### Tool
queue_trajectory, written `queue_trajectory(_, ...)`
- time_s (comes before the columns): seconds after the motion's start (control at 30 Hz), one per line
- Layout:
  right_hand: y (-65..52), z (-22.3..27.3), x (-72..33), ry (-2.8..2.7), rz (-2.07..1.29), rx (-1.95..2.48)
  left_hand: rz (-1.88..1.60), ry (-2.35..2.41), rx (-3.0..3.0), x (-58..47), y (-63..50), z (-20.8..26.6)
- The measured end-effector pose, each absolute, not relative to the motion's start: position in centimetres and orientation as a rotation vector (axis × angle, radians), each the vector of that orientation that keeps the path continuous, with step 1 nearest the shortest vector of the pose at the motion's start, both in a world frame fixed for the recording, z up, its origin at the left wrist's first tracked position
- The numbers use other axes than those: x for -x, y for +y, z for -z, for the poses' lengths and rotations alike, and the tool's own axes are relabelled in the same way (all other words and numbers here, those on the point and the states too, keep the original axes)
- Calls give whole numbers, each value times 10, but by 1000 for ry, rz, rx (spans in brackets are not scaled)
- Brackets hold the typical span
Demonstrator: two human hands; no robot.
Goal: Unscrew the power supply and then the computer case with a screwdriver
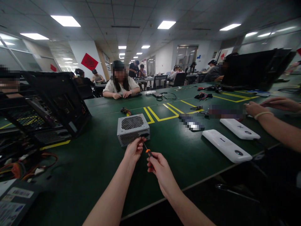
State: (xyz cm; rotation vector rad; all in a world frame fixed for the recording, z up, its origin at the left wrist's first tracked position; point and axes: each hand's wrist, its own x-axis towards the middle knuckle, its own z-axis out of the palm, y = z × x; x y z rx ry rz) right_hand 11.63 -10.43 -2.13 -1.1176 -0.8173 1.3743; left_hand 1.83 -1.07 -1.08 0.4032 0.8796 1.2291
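Note:
A grey computer power supply (122, 137) with a honeycomb grille stands on the green table in front of me. My right hand (158, 164) is closed round the black and orange handle of a screwdriver (148, 152), whose shaft points up and left towards the power supply. At the front right corner of that box, my left hand (134, 150) has its fingers pinched together by the screwdriver's tip. Whatever lies between those fingertips is too small to make out. A bundle of coloured cables (126, 110) comes out behind the power supply.
An open black computer case (58, 103) stands at the left, with loose coloured wires (16, 169) and a labelled metal box (16, 201) nearer me. Two white devices (225, 146) and a phone (191, 122) lie right. Another person's hands (261, 108) work there; someone sits opposite (121, 84).

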Motion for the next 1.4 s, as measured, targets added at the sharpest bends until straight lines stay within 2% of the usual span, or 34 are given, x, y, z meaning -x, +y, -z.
queue_trajectory(0.17, -103, 8, -113, -567, -1642, 1005, -1232, 895, -408, -19, -12, 10)
queue_trajectory(0.43, -100, 12, -109, -449, -1684, 941, -1206, 857, -404, -17, -11, 14)
queue_trajectory(0.63, -96, 9, -113, -369, -1838, 908, -1240, 858, -429, -17, -11, 16)
queue_trajectory(0.77, -98, 12, -113, -391, -1770, 881, -1247, 862, -431, -18, -12, 15)
queue_trajectory(0.97, -100, 20, -111, -688, -1448, 1027, -1256, 876, -424, -19, -12, 13)
queue_trajectory(1.17, -101, 9, -114, -516, -1614, 1089, -1248, 879, -432, -20, -13, 12)
queue_trajectory(1.4, -103, 6, -111, -466, -1702, 916, -1222, 866, -433, -18, -12, 12)
